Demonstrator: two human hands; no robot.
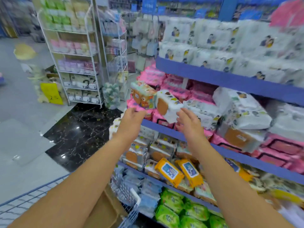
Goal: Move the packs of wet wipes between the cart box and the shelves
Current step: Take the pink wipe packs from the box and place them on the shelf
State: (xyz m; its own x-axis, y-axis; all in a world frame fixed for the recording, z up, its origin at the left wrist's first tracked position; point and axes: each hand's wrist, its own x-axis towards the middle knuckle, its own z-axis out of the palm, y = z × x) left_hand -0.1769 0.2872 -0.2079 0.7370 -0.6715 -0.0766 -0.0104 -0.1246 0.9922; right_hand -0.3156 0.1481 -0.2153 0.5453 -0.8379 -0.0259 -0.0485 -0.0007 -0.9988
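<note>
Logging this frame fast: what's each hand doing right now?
Left hand: open, holding nothing, beside the colourful pack.
Right hand: open, fingers spread just under the white pack, no grip.

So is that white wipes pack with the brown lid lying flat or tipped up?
Tipped up. The white wipes pack with the brown oval lid leans on the pink packs, lid facing outward, between both open hands.

My left hand left of my right hand, both before the middle shelf | two packs on that shelf's left end, just beyond my fingers | cart below my arms, box in it | wire rack far left.
</note>
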